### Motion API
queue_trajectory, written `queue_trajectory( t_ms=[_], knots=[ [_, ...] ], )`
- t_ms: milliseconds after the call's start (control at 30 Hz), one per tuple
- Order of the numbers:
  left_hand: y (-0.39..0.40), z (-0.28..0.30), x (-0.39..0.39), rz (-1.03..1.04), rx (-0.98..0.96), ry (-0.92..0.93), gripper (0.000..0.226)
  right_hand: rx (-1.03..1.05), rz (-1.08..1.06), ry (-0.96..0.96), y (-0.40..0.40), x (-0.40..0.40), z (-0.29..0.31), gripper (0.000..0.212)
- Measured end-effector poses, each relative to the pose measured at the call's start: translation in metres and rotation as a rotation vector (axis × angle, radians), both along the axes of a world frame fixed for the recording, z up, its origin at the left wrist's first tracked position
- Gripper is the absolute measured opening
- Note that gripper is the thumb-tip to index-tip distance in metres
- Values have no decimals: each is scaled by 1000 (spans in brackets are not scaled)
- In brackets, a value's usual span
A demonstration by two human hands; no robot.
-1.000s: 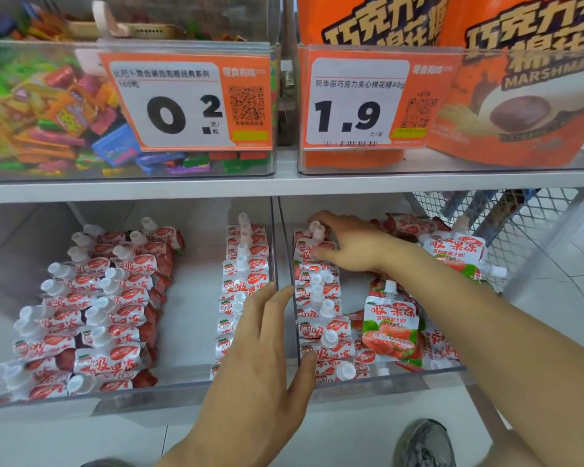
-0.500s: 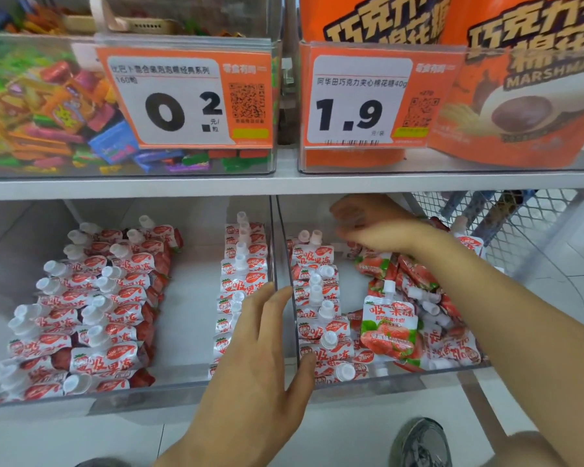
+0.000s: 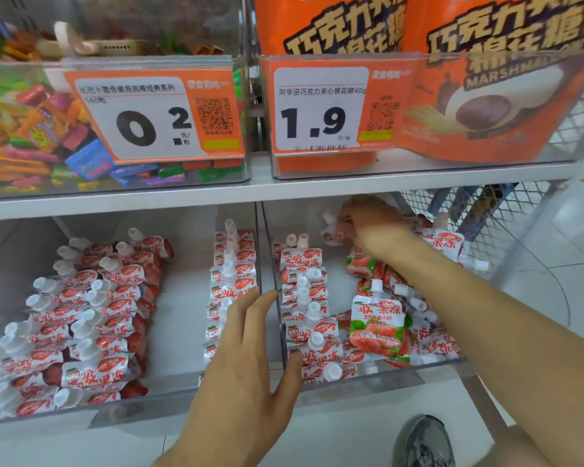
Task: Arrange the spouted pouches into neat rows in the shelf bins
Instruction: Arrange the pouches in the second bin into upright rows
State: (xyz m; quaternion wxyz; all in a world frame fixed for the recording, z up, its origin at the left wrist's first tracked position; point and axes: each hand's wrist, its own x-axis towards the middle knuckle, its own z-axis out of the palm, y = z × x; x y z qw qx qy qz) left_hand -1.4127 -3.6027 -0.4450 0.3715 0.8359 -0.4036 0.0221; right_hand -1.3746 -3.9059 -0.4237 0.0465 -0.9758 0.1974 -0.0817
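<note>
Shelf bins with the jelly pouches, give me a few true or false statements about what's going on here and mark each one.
1. The right hand is at the back of the right bin, holding a pouch. True, though motion blur hides the exact grip.
2. The left hand grips a pouch. False: its fingers are straight, at the divider between the two bins, holding nothing.
3. The left bin holds pouches in rows. True.
4. The price tag above the right bin reads 0.2. False: it reads 1.9.
5. Every pouch in the right bin lies in a neat row. False: only its left side has a row; a loose heap fills the right side.
</note>
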Motion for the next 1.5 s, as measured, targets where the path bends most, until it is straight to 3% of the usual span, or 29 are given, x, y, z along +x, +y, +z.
queue_trajectory(
  t_ms=[200,267,433,633,733,900,967,1000,1067,1133,1200,1500],
  knots=[
    [-1,0,1,-1,6,-13,69,306,-23,-453,19,1,7,17],
    [-1,1,0,-2,0,-20,68,369,-3,-521,32,9,2,17],
    [-1,2,-1,10,2,-18,68,502,-25,-327,47,33,-17,16],
    [-3,0,-2,35,17,-13,73,363,-9,-47,44,45,-8,13],
    [-5,-1,-4,41,15,-22,74,364,-30,-1,45,48,-7,13],
    [-3,0,-3,32,9,-17,72,582,7,20,30,25,9,50],
    [-3,0,-2,19,6,-17,70,874,-23,50,34,16,6,73],
    [-3,0,-1,13,4,-19,70,1035,-10,107,38,12,1,77],
    [-3,0,0,2,5,-18,70,1159,55,183,44,7,-15,61],
    [-2,1,0,-9,-4,-17,69,1136,58,79,50,5,-27,33],
    [-1,1,-1,-12,-7,-19,69,1074,15,-23,52,6,-31,19],
    [1,1,0,-33,1,-33,73,823,-47,-8,49,10,-23,58]
  ],
)
